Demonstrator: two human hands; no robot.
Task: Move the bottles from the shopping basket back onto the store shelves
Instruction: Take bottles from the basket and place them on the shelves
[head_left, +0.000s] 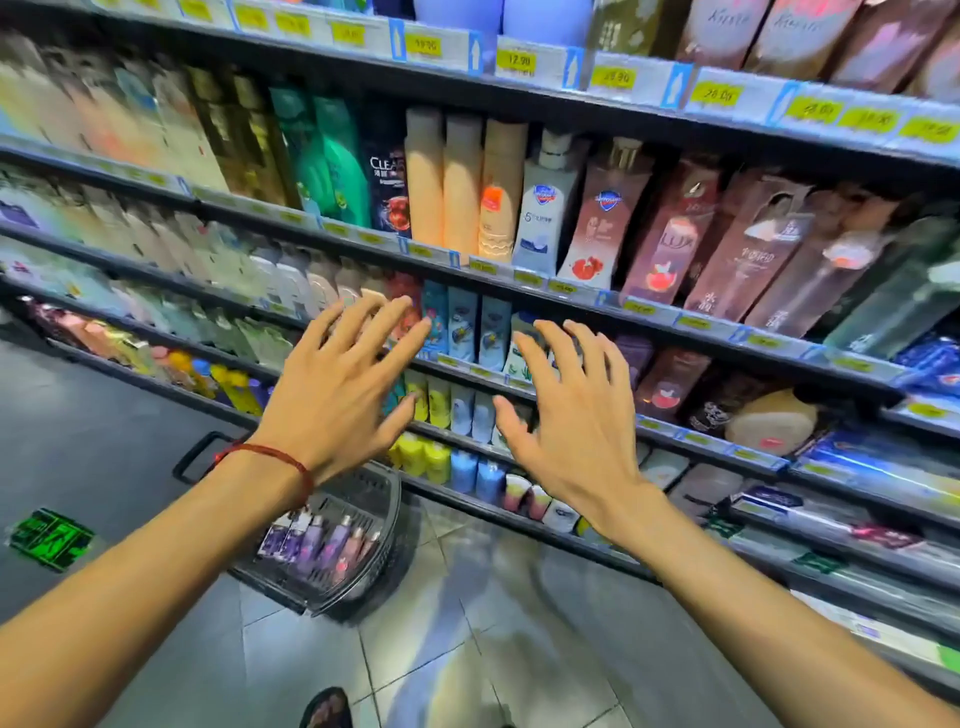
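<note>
A dark plastic shopping basket stands on the tiled floor below my hands. Several small purple and pink bottles lie inside it. My left hand, with a red cord around its wrist, is stretched forward with fingers spread and holds nothing. My right hand is beside it, also spread and holding nothing. Both hands hover in front of the store shelves, which are packed with shampoo and body-wash bottles. My left forearm hides part of the basket.
The shelf unit runs diagonally from upper left to lower right, with yellow price tags along its edges. The basket's handle sticks out to the left. A green floor sticker lies at left. My foot shows at the bottom.
</note>
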